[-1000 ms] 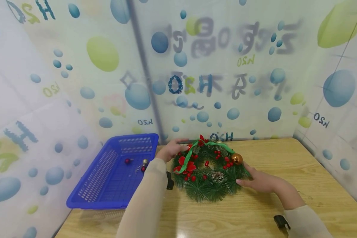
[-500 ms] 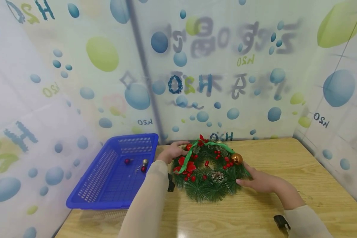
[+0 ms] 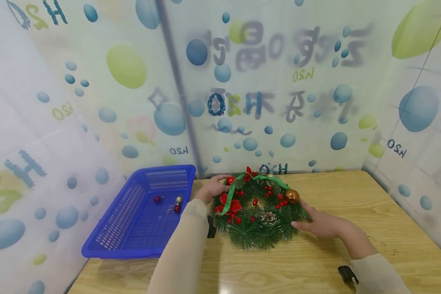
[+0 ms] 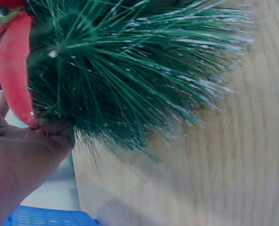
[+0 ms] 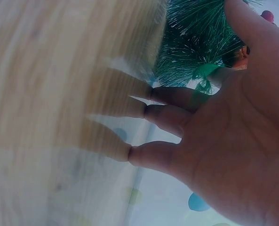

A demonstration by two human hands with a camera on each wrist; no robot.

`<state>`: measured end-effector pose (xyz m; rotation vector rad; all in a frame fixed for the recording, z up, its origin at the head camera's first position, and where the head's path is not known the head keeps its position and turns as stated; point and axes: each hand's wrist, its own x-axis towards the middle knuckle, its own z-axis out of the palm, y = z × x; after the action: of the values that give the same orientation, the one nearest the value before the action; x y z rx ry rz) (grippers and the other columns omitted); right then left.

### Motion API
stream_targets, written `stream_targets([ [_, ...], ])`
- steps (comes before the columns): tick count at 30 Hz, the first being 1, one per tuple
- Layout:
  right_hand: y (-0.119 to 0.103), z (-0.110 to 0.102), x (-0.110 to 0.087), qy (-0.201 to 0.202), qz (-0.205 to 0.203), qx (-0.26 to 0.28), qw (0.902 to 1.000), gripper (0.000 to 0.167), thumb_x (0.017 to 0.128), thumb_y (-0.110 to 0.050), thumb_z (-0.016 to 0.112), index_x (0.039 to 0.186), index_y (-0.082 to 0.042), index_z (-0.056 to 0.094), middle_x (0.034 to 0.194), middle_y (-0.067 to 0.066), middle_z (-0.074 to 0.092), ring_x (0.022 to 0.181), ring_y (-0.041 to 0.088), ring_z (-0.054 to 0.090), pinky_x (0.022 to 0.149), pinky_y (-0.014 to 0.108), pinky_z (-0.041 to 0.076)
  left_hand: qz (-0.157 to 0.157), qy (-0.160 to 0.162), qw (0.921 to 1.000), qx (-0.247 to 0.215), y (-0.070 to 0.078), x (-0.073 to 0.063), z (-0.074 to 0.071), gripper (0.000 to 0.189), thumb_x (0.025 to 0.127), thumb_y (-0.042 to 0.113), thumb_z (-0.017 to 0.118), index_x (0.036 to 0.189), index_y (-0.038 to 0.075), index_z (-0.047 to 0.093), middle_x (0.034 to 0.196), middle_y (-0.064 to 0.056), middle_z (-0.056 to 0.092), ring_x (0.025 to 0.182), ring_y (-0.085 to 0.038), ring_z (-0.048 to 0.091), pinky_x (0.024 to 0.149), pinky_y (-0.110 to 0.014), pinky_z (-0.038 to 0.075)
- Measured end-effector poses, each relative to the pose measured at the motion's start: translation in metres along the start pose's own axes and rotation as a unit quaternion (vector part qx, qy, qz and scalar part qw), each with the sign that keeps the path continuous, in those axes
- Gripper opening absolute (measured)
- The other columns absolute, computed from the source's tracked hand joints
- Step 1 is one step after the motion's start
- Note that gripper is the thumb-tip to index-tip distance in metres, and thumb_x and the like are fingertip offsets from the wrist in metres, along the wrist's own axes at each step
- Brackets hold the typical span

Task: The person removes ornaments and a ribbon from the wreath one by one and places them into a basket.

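In the head view, a green pine wreath [image 3: 244, 237] lies on the table, trimmed with red flowers, berries, pinecones and a green ribbon [image 3: 227, 204]. My left hand [image 3: 212, 188] is at its upper left, finger and thumb pinching a shiny red bauble [image 3: 230, 180]. The left wrist view has the fingers partly hidden behind a red petal [image 4: 16, 70]. My right hand [image 3: 323, 223] steadies the right edge, beside a gold bauble [image 3: 292, 196], with the thumb against the needles. In the right wrist view, its straight fingers [image 5: 155, 153] touch the tabletop.
A blue plastic basket [image 3: 110, 228] stands left of the wreath. Inside it lie a dark red bauble [image 3: 157, 199], a gold one [image 3: 179, 199] and another red one [image 3: 177, 208]. The wooden table [image 3: 264, 273] meets a bubble-printed curtain [image 3: 220, 155] at the back.
My left hand has shifted slightly, and the red bauble, mostly covered at first, now shows and has moved a little left and up. My right hand stays still.
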<state>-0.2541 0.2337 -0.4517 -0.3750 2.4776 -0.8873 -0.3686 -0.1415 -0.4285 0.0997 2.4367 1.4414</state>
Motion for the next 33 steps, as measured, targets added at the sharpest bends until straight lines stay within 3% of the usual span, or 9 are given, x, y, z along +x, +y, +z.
stream_targets([
  [4, 0.0004, 0.0004, 0.0004, 0.0, -0.001, 0.001, 1.0, 0.112, 0.104, -0.061, 0.059, 0.169, 0.003, -0.006, 0.17, 0.042, 0.003, 0.153, 0.067, 0.014, 0.117, 0.08, 0.025, -0.004, 0.012, 0.9993, -0.034, -0.0041, 0.0004, -0.001, 0.054, 0.106, 0.018, 0.066, 0.157, 0.015, 0.052, 0.168, -0.019, 0.037, 0.134, -0.035, 0.053, 0.121, -0.057, 0.041],
  [7, 0.0007, 0.0005, 0.0009, 0.0, 0.002, 0.0, 1.0, 0.112, 0.104, -0.062, 0.059, 0.169, 0.003, -0.006, 0.17, 0.042, 0.003, 0.153, 0.068, 0.013, 0.117, 0.08, 0.025, -0.006, 0.016, 0.9987, -0.047, -0.0053, 0.0002, -0.0021, 0.057, 0.108, 0.024, 0.063, 0.161, 0.015, 0.046, 0.171, -0.019, 0.033, 0.141, -0.039, 0.05, 0.123, -0.059, 0.039],
  [11, 0.0009, 0.0002, 0.0014, -0.001, 0.006, 0.0, 1.0, 0.112, 0.104, -0.062, 0.059, 0.169, 0.002, -0.006, 0.17, 0.042, 0.002, 0.153, 0.068, 0.013, 0.117, 0.08, 0.025, -0.007, 0.02, 0.9984, -0.052, -0.0056, 0.0001, -0.0033, 0.059, 0.111, 0.03, 0.059, 0.165, 0.017, 0.039, 0.176, -0.019, 0.022, 0.158, -0.046, 0.033, 0.126, -0.064, 0.032],
  [15, 0.0009, -0.0001, 0.0014, -0.002, 0.008, 0.003, 1.0, 0.113, 0.104, -0.062, 0.059, 0.169, 0.002, -0.007, 0.17, 0.043, 0.002, 0.153, 0.068, 0.012, 0.117, 0.08, 0.024, -0.003, 0.028, 0.9977, -0.061, -0.0055, 0.0005, -0.0038, 0.057, 0.112, 0.03, 0.057, 0.164, 0.017, 0.04, 0.174, -0.018, 0.026, 0.154, -0.045, 0.038, 0.124, -0.063, 0.035],
  [20, 0.0018, 0.0004, 0.0015, -0.001, 0.005, 0.003, 1.0, 0.112, 0.104, -0.062, 0.059, 0.169, 0.002, -0.007, 0.17, 0.041, 0.001, 0.153, 0.067, 0.014, 0.117, 0.08, 0.025, 0.007, 0.038, 0.9972, -0.063, -0.0043, 0.0008, -0.0041, 0.053, 0.111, 0.03, 0.059, 0.161, 0.019, 0.045, 0.166, -0.015, 0.039, 0.13, -0.035, 0.054, 0.105, -0.049, 0.047],
  [24, 0.0022, 0.001, 0.0015, 0.001, 0.003, 0.001, 1.0, 0.112, 0.104, -0.062, 0.059, 0.169, 0.002, -0.006, 0.171, 0.041, 0.002, 0.153, 0.067, 0.014, 0.117, 0.08, 0.026, 0.019, 0.048, 0.9967, -0.062, -0.0036, 0.0012, -0.0042, 0.053, 0.11, 0.03, 0.061, 0.16, 0.019, 0.047, 0.158, -0.017, 0.048, 0.101, -0.024, 0.054, 0.083, -0.038, 0.042],
  [30, 0.0023, 0.0013, 0.002, 0.002, 0.003, -0.002, 1.0, 0.111, 0.104, -0.062, 0.059, 0.169, 0.002, -0.005, 0.171, 0.041, 0.002, 0.153, 0.067, 0.015, 0.117, 0.08, 0.026, 0.029, 0.089, 0.9924, -0.08, -0.0029, 0.0019, -0.0034, 0.053, 0.106, 0.029, 0.068, 0.156, 0.019, 0.053, 0.148, -0.017, 0.056, 0.09, -0.021, 0.05, 0.076, -0.036, 0.039],
  [33, 0.0024, 0.0011, 0.0022, 0.002, 0.004, -0.002, 1.0, 0.112, 0.104, -0.062, 0.059, 0.169, 0.002, -0.006, 0.171, 0.041, 0.001, 0.153, 0.067, 0.015, 0.117, 0.08, 0.026, 0.037, 0.122, 0.9857, -0.11, -0.0012, 0.0032, -0.0029, 0.053, 0.104, 0.027, 0.071, 0.154, 0.019, 0.056, 0.128, -0.012, 0.064, 0.084, -0.019, 0.05, 0.072, -0.034, 0.041],
])
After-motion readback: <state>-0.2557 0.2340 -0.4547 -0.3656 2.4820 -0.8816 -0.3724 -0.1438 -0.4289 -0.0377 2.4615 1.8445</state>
